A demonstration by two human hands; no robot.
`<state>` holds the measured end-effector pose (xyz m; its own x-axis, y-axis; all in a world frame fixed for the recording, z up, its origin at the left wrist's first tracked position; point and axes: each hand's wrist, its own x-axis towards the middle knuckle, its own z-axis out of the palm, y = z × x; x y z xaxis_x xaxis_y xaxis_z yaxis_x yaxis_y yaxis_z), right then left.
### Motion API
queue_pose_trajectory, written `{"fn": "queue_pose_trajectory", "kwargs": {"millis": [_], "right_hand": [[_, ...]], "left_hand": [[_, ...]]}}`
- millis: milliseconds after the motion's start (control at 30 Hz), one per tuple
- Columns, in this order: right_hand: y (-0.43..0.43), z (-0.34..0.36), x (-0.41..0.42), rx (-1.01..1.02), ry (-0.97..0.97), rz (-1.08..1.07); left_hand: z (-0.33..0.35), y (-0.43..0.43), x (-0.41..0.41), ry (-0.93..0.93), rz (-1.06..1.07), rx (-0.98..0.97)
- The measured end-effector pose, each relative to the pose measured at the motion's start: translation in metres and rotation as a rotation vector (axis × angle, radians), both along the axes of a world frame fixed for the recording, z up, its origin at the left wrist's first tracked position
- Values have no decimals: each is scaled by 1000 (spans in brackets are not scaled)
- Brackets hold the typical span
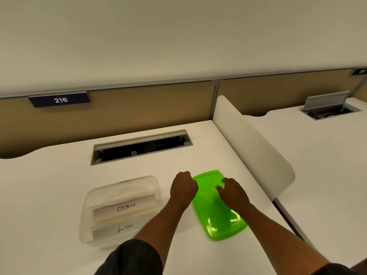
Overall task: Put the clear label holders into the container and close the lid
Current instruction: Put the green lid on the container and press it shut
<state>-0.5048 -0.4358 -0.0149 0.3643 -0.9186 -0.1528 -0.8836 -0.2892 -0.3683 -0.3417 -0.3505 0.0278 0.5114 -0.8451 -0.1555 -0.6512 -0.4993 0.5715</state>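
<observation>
A clear plastic container (121,187) stands open on the white desk, left of my arms. Inside it lie clear label holders, one with a card reading OSTRICH (127,207) and one reading LION (124,228). To its right a green lid (220,221) lies slanted on the desk, slightly blurred. My left hand (183,187) has its fingers curled at the lid's far left edge. Over the lid's right edge, my right hand (232,193) sits with its thumb on top and its fingers curled; both hands hide part of the lid.
An open cable slot (141,146) is cut into the desk behind the container. A white divider panel (252,143) rises on the right, with a neighbouring desk beyond it. A tan partition with a sign reading 216 (60,99) closes the back.
</observation>
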Motion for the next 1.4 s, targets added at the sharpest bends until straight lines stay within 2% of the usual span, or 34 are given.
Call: {"fn": "queue_pose_trajectory", "kwargs": {"millis": [233, 367, 500, 700, 800, 900, 967, 1067, 1133, 1200, 1267, 1400], "right_hand": [[-27, -20, -31, 40, 20, 1], [-31, -30, -37, 58, 26, 21], [-38, -36, -40, 44, 22, 33], [-53, -33, -40, -22, -40, 8], [-63, -14, -36, -171, -139, -87], [-75, 15, -26, -229, -359, -241], [-86, 37, -17, -99, -531, -355], [-103, 68, -8, 418, -920, -565], [-113, 83, -8, 709, -1165, -584], [-122, 96, -11, 869, -1339, -556], [-128, 103, -14, 951, -1424, -475], [-123, 112, -9, 972, -1332, -342]], "left_hand": [[-33, -14, -23, 151, 201, 199], [-47, -17, -34, 74, 268, 217], [-52, -24, -36, 89, 274, 156], [-36, -44, -33, 268, 373, 32], [-15, -60, -34, 266, 382, -128], [12, -77, -41, 270, 363, -317], [29, -86, -47, 253, 313, -461], [50, -93, -54, 208, 135, -625], [58, -92, -59, 137, -12, -674], [60, -88, -61, 28, -132, -700], [59, -83, -61, -90, -238, -714], [54, -68, -48, -281, -424, -683]]}}
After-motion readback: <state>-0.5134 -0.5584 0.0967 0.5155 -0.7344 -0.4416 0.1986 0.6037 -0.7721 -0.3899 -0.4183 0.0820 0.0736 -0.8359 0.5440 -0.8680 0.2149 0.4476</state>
